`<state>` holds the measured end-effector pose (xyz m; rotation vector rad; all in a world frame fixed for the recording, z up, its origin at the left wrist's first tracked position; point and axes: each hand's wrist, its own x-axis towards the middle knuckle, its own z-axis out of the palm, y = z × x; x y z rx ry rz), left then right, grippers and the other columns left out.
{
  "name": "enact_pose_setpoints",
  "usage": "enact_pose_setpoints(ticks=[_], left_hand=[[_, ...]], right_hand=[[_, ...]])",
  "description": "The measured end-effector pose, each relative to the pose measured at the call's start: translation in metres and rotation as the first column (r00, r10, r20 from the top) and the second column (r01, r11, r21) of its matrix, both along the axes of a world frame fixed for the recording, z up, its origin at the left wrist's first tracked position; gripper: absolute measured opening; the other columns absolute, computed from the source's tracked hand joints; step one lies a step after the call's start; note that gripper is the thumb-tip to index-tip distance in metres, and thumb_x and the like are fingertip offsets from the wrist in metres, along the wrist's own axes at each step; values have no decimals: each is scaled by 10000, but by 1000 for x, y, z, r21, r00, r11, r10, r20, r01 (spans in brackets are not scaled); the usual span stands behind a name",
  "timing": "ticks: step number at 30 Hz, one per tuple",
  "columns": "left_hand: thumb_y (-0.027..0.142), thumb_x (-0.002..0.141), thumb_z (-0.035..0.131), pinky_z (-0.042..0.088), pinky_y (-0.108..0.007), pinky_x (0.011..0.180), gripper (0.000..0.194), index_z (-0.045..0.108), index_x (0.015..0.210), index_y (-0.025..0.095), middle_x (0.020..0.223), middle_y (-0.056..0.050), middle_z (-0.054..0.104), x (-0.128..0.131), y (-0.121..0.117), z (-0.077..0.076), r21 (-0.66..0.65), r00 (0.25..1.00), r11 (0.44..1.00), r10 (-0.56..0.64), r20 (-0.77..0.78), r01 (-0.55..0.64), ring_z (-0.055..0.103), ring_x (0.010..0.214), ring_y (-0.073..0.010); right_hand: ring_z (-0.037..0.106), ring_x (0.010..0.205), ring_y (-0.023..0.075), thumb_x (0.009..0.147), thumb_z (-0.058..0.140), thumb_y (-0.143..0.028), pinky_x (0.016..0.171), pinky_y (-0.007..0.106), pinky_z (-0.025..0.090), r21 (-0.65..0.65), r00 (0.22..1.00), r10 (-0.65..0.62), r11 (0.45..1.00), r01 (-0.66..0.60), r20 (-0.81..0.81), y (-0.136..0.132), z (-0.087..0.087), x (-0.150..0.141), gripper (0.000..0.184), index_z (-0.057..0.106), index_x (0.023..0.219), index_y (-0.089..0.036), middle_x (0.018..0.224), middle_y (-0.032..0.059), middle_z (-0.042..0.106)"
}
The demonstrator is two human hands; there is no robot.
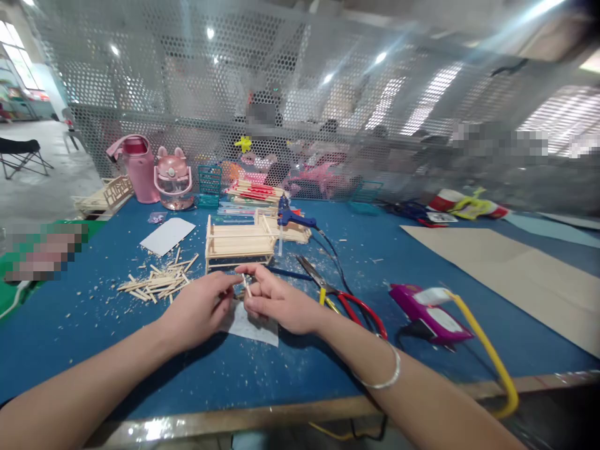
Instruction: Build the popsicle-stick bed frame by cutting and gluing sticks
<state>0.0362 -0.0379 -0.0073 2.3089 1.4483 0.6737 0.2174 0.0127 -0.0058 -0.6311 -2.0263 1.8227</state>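
Note:
Between the fingers of my right hand (pixel 281 300) is a short thin wooden stick (pixel 246 286), held above a white paper sheet (pixel 255 330). My left hand (pixel 199 309) is closed close beside it, its index fingertip at the stick; whether it grips anything else is hidden. Just beyond my hands stands a small model of wooden sticks (pixel 239 240), shaped like a bench or bed. To the left lies a pile of cut sticks (pixel 162 281). A blue glue gun (pixel 297 217) stands behind the model, and red-handled scissors (pixel 347 299) lie right of my right hand.
A purple device (pixel 429 319) with a yellow strap lies at the right, near cardboard (pixel 510 269). At the back left stand a pink flask (pixel 139 169) and a pink bottle (pixel 174 181). Teal baskets (pixel 209 186) and bundled sticks (pixel 255 191) line the perforated metal screen (pixel 187 94).

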Motion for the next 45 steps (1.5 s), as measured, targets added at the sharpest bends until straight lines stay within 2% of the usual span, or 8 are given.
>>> enact_pose_setpoints(ticks=[4,8,14,19,23,26,33,45], left_hand=[[184,822,404,452,-304,806,338,539,1131,205,998,-59,625,3,-5,-3,83,989,992,-103,101,95,559,904,-152],[239,851,402,448,-307,804,250,626,953,194,955,-61,644,6,-9,-1,149,987,987,-85,136,65,565,883,-152],[302,831,441,436,-264,661,235,622,750,177,748,-24,643,6,-6,7,-60,958,997,57,280,-42,550,706,-125],[406,812,437,381,-224,527,318,619,741,155,615,-1,584,7,-4,6,-280,889,959,166,426,-45,475,570,-97],[430,803,443,366,-221,525,339,621,758,145,611,5,563,8,-5,5,-349,859,937,157,487,27,448,553,-87],[399,809,452,377,-221,557,299,627,804,157,672,1,590,2,-2,5,-344,887,936,92,453,78,468,590,-90],[300,737,565,351,-224,578,172,637,839,183,711,-2,587,-16,10,1,-247,993,965,-103,-62,84,492,619,-113],[273,700,572,301,-202,530,139,592,809,189,652,25,537,-13,16,-3,-316,988,946,-112,-104,74,434,557,-97]], right_hand=[[353,485,54,827,501,-282,462,180,289,-15,999,39,999,-40,-36,-1,-1,1,497,229,1233,-190,596,-91,404],[286,459,40,813,520,-301,433,172,226,-18,998,52,998,-52,-25,-1,0,0,497,252,1215,-189,604,-98,381],[339,483,47,777,555,-254,455,166,279,292,990,-137,949,121,33,-1,3,-1,220,439,945,-172,570,-93,395],[538,632,95,801,556,-302,605,220,403,728,961,-247,635,257,-123,-1,0,-1,154,588,753,-159,679,9,618],[578,688,107,837,522,-278,737,280,393,887,961,-173,378,266,-215,-4,2,1,140,617,855,-175,750,21,678],[561,640,95,855,494,-243,799,311,343,946,979,-154,276,172,-133,-4,10,6,145,618,837,-169,711,7,673],[491,638,102,871,444,-198,749,316,251,870,914,-20,313,-380,406,-7,10,7,199,625,790,-175,696,-5,651],[405,638,115,862,439,-210,797,352,196,896,900,-83,171,-410,428,-14,4,-2,252,581,661,-159,636,6,573]])
